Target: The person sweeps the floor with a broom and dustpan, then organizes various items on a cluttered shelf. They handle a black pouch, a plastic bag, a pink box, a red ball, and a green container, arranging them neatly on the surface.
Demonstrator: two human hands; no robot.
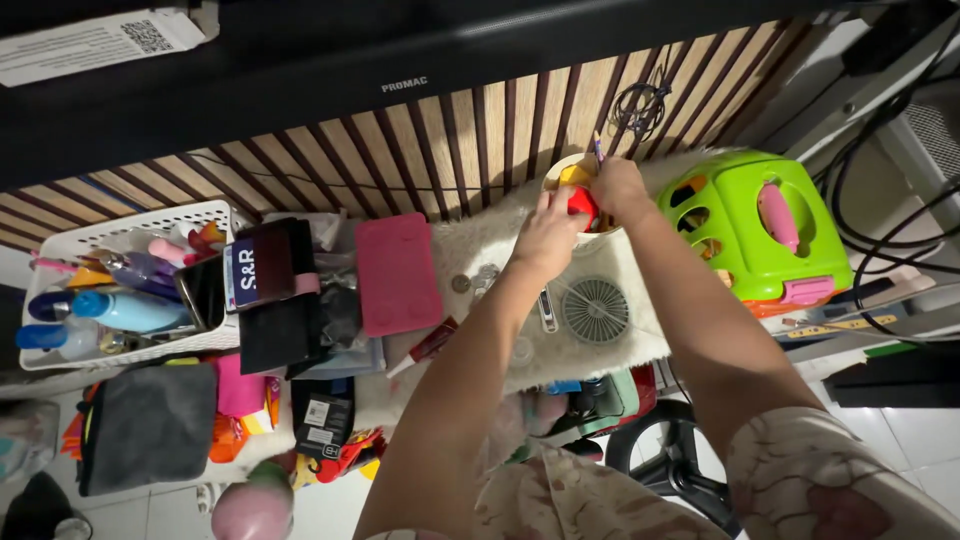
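My left hand (545,235) and my right hand (618,190) meet over a small round cream bowl (560,168) on a white furry mat (470,245). Between the fingers of both hands sits a red shaped block (582,204); a yellow piece (573,176) lies in the bowl behind it. Which hand carries the red block I cannot tell for sure; both touch it. A green shape-sorter toy (755,225) with a pink handle stands just right of my right hand.
On the mat lie a small round fan (596,310), coins (478,280) and a tube (428,345). A pink pad (398,272) and dark pouches (275,300) lie left, beside a white basket (200,215) of bottles. Cables (890,230) hang at right; a chair base (680,465) stands below.
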